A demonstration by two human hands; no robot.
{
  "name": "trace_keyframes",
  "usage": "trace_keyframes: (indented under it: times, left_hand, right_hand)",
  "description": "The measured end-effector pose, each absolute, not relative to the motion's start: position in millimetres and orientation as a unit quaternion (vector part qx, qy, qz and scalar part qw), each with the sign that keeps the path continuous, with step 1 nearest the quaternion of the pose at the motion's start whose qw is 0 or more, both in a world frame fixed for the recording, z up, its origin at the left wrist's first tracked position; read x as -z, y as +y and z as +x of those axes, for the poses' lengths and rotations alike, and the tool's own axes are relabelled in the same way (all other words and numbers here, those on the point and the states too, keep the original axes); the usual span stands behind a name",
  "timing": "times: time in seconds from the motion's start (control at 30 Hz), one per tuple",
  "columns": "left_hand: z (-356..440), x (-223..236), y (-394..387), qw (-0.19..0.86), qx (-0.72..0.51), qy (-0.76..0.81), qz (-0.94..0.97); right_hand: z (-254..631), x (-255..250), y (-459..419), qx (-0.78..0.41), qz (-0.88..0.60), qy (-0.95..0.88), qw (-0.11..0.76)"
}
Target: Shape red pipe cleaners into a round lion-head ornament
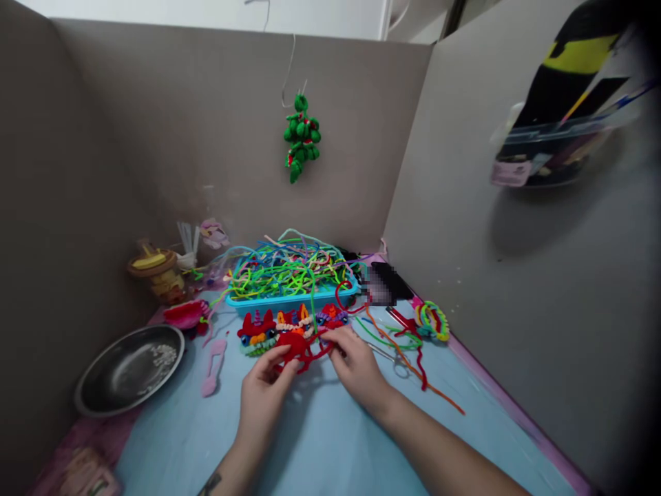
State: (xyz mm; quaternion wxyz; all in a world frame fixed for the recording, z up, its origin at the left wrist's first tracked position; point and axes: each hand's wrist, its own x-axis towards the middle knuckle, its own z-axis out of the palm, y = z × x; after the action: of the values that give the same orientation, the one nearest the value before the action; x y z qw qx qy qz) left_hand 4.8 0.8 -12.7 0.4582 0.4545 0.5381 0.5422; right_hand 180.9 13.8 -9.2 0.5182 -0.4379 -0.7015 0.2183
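Note:
Between my two hands is a red yarn piece point(293, 344) with a rounded body and loose red strands on its right side. My left hand point(268, 379) pinches its lower left part between thumb and fingers. The fingers of my right hand point(354, 362) close on a red strand at the piece's right. Just behind, a row of small colourful yarn figures point(257, 324) in red, orange, purple and teal lies on the blue table cover point(320, 441). A pair of scissors point(399, 365) lies beside my right hand, partly hidden by it.
A blue basket point(289, 302) heaped with coloured yarn strands stands at the back. On the left are a metal bowl point(85, 393) holding small white bits and a pink plastic tool point(211, 368). Loose orange cord point(438, 393) lies right. Grey panels enclose three sides; a green yarn ornament point(302, 141) hangs behind.

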Motion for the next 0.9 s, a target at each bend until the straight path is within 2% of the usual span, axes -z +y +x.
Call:
trace_keyframes:
  times: [0.1, 0.27, 0.53, 0.8, 0.9]
  left_hand:
    - [4.7, 10.8, 0.5, 0.456, -0.552, 0.536, 0.447]
    - [5.2, 4.9, 0.7, 0.48, -0.554, 0.537, 0.418]
    - [5.4, 6.3, 0.9, 0.5, -0.537, 0.543, 0.408]
    - [4.5, 9.0, 1.1, 0.504, -0.549, 0.528, 0.407]
    - [3.6, 11.0, 2.2, 0.55, -0.539, 0.511, 0.383]
  right_hand:
    - [185.5, 9.1, 13.6, -0.139, -0.426, -0.753, 0.482]
    - [187.8, 8.1, 12.7, -0.089, -0.442, -0.752, 0.48]
    - [186.8, 10.8, 12.6, -0.139, -0.413, -0.722, 0.538]
    - [185.6, 11.1, 12.2, -0.2, -0.432, -0.691, 0.545]
    - [183.9, 10.2, 12.4, -0.219, -0.44, -0.681, 0.543]
